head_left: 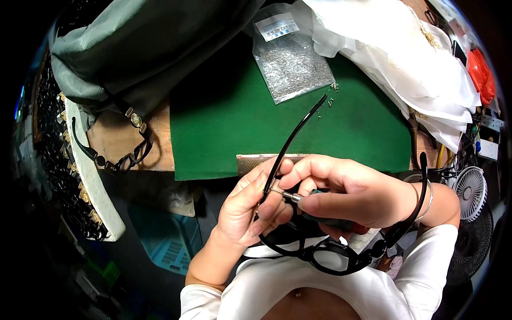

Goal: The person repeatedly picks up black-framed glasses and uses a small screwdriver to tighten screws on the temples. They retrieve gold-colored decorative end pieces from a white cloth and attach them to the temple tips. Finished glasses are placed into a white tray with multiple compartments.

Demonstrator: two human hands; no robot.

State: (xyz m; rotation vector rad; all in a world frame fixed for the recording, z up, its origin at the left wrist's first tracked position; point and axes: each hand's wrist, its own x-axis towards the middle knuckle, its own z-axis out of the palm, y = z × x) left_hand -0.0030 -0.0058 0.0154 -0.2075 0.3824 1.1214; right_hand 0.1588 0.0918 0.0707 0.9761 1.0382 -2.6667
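Note:
Black-framed glasses (290,140) hang in front of my chest, one temple pointing up and away over the mat, the other reaching up beside my right wrist. My left hand (238,216) is closed around the near end of the first temple, by the hinge. A screwdriver (290,196) with a metal chuck and a thick dark handle lies in the grip of my right hand (362,197). Its bit points left and meets the frame at the hinge between my left fingers. Whether a screw sits at the tip is too small to tell.
A clear bag of tiny metal screws (294,66) lies on the green mat (213,133), with loose screws (330,101) beside it. Another black glasses frame (143,149) is at left, near a white board (98,192). White wrapping (389,64) and a small fan (471,193) are at right.

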